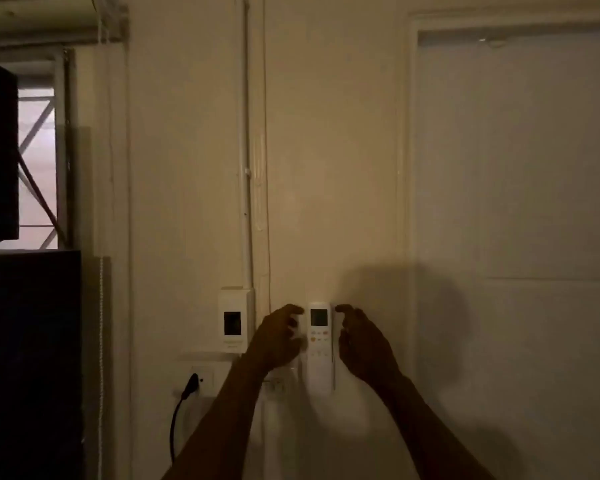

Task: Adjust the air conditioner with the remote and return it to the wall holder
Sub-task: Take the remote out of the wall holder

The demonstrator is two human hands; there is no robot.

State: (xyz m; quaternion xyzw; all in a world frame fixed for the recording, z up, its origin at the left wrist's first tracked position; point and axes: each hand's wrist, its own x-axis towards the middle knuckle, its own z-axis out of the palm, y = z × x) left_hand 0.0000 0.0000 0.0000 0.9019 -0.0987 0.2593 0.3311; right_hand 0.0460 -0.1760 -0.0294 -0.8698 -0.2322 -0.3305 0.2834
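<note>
A white air conditioner remote [319, 344] with a small screen and several buttons stands upright against the wall in its holder [333, 372], whose edge shows along the remote's right side. My left hand [280, 337] is just left of the remote, its fingers curled toward the remote's left edge. My right hand [360, 341] is just right of it, fingers curled toward the top right corner. Both hands flank the remote; in the dim light I cannot tell whether any fingertip touches it.
A white wall box [234, 318] with a dark window hangs left of the remote, above a socket [201, 379] with a black plug and cable. Conduit [248, 168] runs up the wall. Dark furniture [28, 358] stands at left, a door [516, 202] at right.
</note>
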